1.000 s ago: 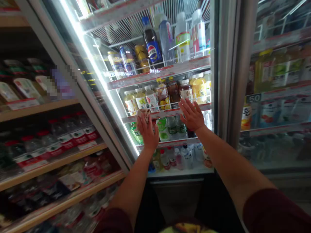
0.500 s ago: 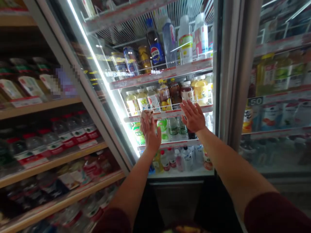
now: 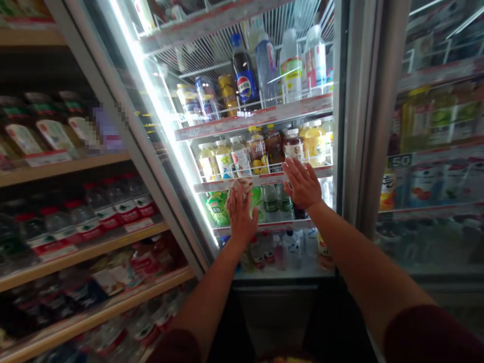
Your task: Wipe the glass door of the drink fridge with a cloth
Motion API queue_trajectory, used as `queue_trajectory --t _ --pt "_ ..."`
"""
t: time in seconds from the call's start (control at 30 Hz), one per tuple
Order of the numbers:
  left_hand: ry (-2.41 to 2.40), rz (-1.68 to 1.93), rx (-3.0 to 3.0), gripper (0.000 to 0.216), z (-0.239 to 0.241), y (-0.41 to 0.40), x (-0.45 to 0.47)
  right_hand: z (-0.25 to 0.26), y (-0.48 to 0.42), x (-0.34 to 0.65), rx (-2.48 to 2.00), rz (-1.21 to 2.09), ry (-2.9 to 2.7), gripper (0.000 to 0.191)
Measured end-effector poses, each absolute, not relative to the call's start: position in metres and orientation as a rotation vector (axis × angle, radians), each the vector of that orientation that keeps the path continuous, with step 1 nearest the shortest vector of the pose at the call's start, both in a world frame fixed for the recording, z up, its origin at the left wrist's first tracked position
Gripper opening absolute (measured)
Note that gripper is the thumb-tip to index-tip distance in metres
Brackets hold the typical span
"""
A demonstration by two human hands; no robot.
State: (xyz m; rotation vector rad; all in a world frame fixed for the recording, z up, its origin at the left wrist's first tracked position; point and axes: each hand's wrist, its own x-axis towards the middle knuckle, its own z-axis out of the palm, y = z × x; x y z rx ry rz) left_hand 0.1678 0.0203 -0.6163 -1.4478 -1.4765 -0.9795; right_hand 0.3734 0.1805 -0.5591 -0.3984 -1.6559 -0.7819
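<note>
My left hand (image 3: 241,215) presses a crumpled pale cloth (image 3: 242,186) against the front edge of a cooler shelf (image 3: 260,179), its fingers closed over the cloth. My right hand (image 3: 303,182) rests flat on the same shelf edge further right, fingers spread and holding nothing. Just behind the edge stand several drink bottles (image 3: 257,151) with yellow, red and white labels. Green-labelled bottles (image 3: 269,199) on the shelf below are partly hidden by my hands.
The open cooler has a lit strip (image 3: 159,116) along its left side and its glass door (image 3: 124,126) swung out to the left. Wooden shelves (image 3: 75,254) of packaged goods and bottles stand at left. A closed glass cooler door (image 3: 434,151) is at right.
My left hand has slid the cloth rightward along the shelf edge, closer to my right hand. My right hand has stayed flat on the edge.
</note>
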Motion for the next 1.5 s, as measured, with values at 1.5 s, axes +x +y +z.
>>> queue_trajectory --t 1.5 --pt "-1.458 -0.824 -1.536 0.059 -0.629 0.013 0.174 -0.562 0.182 0.375 -0.424 -0.716 -1.724 0.066"
